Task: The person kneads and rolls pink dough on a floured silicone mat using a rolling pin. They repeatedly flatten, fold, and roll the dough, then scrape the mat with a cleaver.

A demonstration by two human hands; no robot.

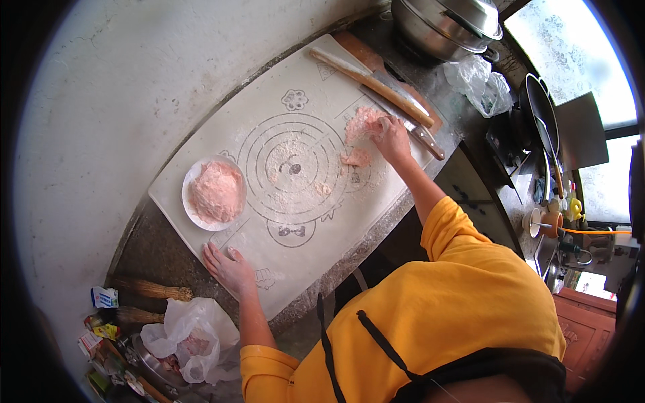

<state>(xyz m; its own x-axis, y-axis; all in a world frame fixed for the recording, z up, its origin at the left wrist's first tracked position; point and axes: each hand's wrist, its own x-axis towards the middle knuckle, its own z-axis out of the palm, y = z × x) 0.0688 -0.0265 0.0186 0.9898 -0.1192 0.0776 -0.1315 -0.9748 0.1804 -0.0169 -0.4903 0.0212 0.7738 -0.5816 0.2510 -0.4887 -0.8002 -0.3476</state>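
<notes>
A white baking mat [232, 126] with printed rings and a cartoon face lies before me, dusted with flour [287, 151]. At its right side, my right hand [392, 136] has its fingers curled into a loose pile of pink dough-like mass [360, 123]. A smaller pink lump [357, 157] lies just below that pile. My left hand [229, 269] rests on the mat's left edge, fingers spread, holding nothing. Above it stands a white bowl [187, 201] heaped with a flour-dusted pink mound [216, 190].
A wooden rolling pin [373, 85] and a wooden-handled knife [428, 143] lie near my right hand, by a brown cutting board [352, 45]. Beyond are a steel steamer pot [443, 30] and plastic bag [478, 85]. Straw brushes [156, 291] and a white bag [201, 322] sit lower left.
</notes>
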